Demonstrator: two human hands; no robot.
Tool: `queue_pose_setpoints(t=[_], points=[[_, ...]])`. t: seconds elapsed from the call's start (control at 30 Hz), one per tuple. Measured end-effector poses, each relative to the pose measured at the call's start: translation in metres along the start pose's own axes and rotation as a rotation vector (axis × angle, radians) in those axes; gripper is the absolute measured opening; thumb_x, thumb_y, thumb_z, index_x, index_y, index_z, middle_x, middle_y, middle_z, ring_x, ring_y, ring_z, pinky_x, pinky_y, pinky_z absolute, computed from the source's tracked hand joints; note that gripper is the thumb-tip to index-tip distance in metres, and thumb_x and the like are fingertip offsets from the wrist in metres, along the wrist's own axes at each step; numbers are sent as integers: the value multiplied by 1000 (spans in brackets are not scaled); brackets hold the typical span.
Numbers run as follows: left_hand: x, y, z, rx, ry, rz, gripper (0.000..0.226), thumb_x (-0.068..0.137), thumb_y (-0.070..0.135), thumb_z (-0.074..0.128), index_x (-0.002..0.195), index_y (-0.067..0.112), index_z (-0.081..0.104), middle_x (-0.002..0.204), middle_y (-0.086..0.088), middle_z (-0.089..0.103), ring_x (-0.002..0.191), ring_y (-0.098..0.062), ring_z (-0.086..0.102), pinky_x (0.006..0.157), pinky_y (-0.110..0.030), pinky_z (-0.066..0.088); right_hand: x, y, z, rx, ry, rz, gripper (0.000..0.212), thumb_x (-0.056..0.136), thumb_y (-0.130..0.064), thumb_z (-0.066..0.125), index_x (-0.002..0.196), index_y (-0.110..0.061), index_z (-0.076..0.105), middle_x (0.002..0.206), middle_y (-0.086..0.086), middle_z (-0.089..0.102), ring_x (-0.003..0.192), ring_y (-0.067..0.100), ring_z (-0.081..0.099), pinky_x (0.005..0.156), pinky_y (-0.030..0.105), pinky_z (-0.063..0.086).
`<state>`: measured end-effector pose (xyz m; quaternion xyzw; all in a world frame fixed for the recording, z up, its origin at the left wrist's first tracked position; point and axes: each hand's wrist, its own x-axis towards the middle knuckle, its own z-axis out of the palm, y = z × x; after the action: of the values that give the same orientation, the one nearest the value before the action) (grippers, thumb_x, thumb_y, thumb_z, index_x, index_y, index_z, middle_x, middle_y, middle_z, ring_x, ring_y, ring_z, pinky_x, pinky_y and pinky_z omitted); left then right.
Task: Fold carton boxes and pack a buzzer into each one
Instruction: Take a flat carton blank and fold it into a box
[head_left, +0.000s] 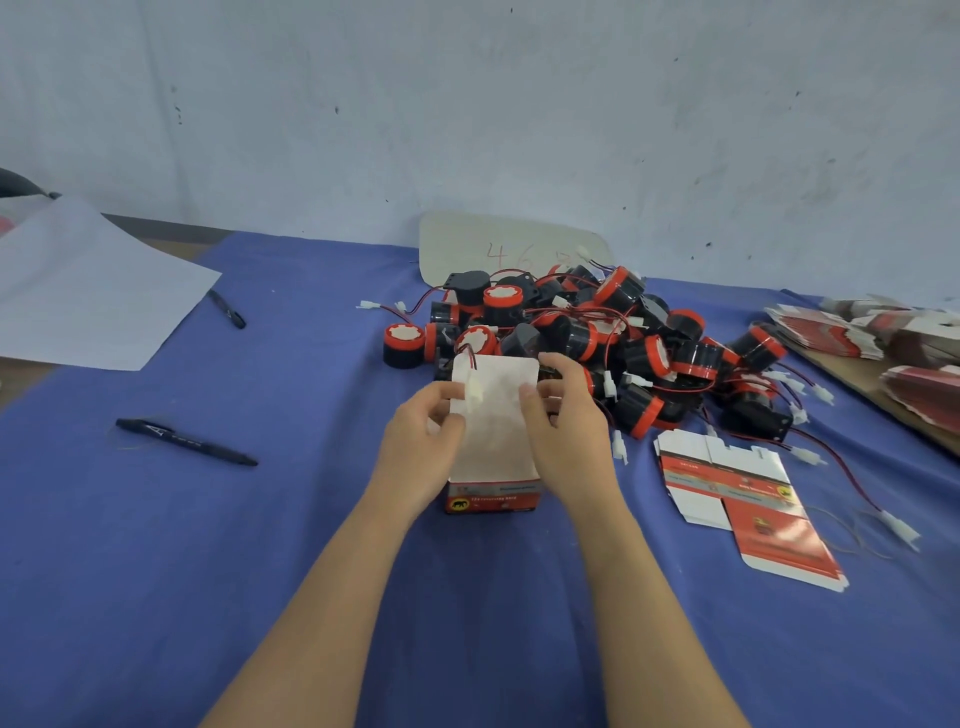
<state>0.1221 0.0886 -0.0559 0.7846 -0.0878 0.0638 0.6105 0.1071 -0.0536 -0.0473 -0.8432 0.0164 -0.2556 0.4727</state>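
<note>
A small red-and-white carton box stands on the blue cloth in the middle, its white top flap raised toward the far side. My left hand grips the box's left side, thumb on the flap's edge. My right hand grips the right side, fingers curled over the flap. A red-black wire with a white connector hangs over the flap. Just behind lies a pile of several black-and-red buzzers with wires. What is inside the box is hidden.
Flat unfolded cartons lie right of the box, and more stacks at the far right on a board. Two black pens and a white sheet lie at the left. A cardboard piece leans on the wall.
</note>
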Motion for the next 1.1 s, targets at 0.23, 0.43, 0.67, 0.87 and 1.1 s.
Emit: queue_pose_setpoints(t=[0.23,0.43,0.67,0.87,1.1], points=[[-8,4,7,7,16,221,29,98,29,50,123,44,47,103,27,56,85,12,53,68,-2,40,4,-5,-8,147,55,29,16,98,-35,48,86,-33,59,66,-13,55,58,-2,50,52,8,38],[-11,11,14,-118,206,118,24,92,40,55,103,24,41,92,17,51,81,6,53,62,-2,40,2,-12,-14,207,-109,63,15,96,-34,53,85,-30,62,78,-9,67,71,-2,60,58,6,43],[-6,9,10,-196,184,25,12,94,20,56,97,31,51,94,12,59,76,3,55,52,-3,40,2,-10,-14,140,-221,38,14,96,-19,54,101,-29,63,95,-10,67,88,4,60,71,13,46],[-8,9,12,-169,198,47,14,94,16,54,103,27,54,96,14,58,82,2,55,57,-1,40,1,-9,-7,13,-162,4,25,94,-18,54,81,-40,53,82,-13,60,75,3,53,58,9,38],[-8,17,7,-426,99,-18,42,79,56,58,114,36,47,108,28,52,85,32,48,62,5,39,8,2,-25,257,129,300,9,97,-17,52,94,-18,60,86,2,64,58,6,63,60,20,55]])
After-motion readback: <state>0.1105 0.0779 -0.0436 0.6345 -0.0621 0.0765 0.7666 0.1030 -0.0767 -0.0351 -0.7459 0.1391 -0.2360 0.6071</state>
